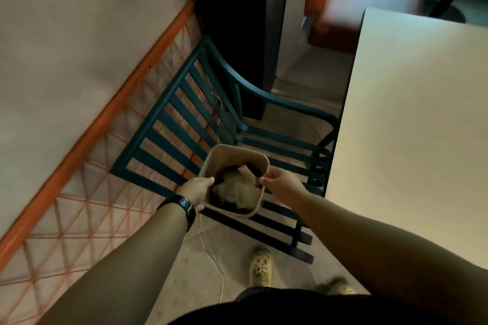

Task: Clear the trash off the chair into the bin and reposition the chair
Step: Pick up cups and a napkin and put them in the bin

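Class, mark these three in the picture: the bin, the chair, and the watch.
bin (211,155): head view, far-left inner wall, above the trash.
chair (274,99): head view, curved right armrest.
watch (186,207): head view, black band on the left wrist.

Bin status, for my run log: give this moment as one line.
bin: over chair seat, holds crumpled trash | left hand: grips bin rim | right hand: pinches rim | chair: by table

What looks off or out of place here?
A white cable trails loose across the floor beside the chair, a possible snag. Otherwise nothing: the bin, held over the seat by left hand and right hand, holds crumpled trash, unspilled.
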